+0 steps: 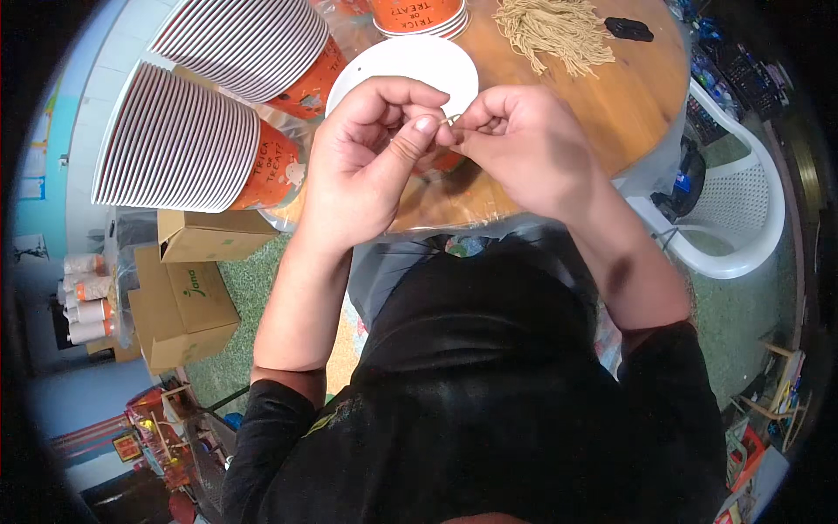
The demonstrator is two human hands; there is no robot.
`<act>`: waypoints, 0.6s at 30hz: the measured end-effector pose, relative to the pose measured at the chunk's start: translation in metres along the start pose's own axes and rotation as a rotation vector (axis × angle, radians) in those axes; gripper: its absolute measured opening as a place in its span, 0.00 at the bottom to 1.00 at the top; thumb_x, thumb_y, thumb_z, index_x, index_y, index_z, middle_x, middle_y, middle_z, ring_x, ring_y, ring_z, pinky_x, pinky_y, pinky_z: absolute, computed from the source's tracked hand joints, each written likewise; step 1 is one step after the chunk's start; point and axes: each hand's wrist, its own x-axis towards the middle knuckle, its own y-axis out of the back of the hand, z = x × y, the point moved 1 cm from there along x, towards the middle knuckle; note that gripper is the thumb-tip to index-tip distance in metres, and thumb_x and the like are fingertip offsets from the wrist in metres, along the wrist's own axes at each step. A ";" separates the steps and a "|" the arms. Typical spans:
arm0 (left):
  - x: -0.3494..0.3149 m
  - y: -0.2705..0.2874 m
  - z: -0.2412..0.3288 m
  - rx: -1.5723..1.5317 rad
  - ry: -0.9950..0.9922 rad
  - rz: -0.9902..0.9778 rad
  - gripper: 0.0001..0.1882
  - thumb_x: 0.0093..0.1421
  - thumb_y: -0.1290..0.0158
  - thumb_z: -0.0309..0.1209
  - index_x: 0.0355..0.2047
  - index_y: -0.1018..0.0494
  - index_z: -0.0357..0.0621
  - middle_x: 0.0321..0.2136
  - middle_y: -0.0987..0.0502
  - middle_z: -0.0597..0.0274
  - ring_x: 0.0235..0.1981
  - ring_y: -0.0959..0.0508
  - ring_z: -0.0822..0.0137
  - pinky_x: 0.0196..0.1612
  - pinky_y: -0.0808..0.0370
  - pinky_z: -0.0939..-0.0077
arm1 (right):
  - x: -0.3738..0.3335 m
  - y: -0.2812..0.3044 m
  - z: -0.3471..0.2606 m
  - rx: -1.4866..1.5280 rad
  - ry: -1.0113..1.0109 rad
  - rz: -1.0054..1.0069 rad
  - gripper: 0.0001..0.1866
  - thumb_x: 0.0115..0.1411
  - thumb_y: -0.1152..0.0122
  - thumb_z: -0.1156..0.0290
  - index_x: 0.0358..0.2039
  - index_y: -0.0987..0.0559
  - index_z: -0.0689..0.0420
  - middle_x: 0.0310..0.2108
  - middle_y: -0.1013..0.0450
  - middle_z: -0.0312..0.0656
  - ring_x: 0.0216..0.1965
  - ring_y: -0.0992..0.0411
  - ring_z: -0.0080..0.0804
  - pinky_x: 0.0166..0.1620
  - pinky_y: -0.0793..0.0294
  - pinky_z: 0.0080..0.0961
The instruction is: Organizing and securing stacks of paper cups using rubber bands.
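Note:
Fingertips of my left hand [362,166] and my right hand [537,148] meet over the table, pinching a short tan cord [451,120] between them. Only a small loop of the cord shows; my fingers cover the rest. Directly beneath is an orange paper bucket with a white inside [419,65], its open mouth facing up. A small dark hole shows near its rim. My hands hide much of the bucket's near side. Farther right on the table lies a loose bundle of similar tan cords [554,31], beside a small black bundle [629,29].
Two tall nested stacks of orange buckets, a near stack [175,140] and a far stack [253,48], lean at the left. Another few nested buckets [419,16] are at the far edge. Cardboard boxes [188,297] stand lower left. A white plastic chair [759,210] is right of the round wooden table [646,96].

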 end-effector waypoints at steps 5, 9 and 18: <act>-0.002 0.005 -0.001 -0.070 -0.009 -0.054 0.09 0.78 0.44 0.22 0.56 0.23 0.35 0.40 0.15 0.62 0.44 0.14 0.73 0.48 0.15 0.78 | 0.001 0.002 -0.016 -0.116 0.010 -0.008 0.09 0.63 0.31 0.71 0.34 0.10 0.64 0.27 0.15 0.49 0.28 0.15 0.36 0.36 0.17 0.34; -0.002 0.001 0.005 0.253 0.045 -0.042 0.11 0.75 0.40 0.20 0.55 0.25 0.32 0.36 0.15 0.64 0.38 0.15 0.75 0.46 0.15 0.78 | 0.002 0.002 -0.021 -0.214 0.077 -0.013 0.08 0.61 0.31 0.71 0.32 0.10 0.62 0.27 0.16 0.52 0.29 0.15 0.43 0.38 0.16 0.38; 0.012 0.009 0.009 0.204 0.298 -0.038 0.07 0.74 0.36 0.25 0.48 0.18 0.31 0.35 0.13 0.65 0.35 0.17 0.81 0.38 0.19 0.84 | 0.002 0.000 -0.021 -0.362 0.258 0.091 0.07 0.60 0.29 0.71 0.32 0.11 0.61 0.27 0.16 0.50 0.30 0.15 0.45 0.38 0.17 0.39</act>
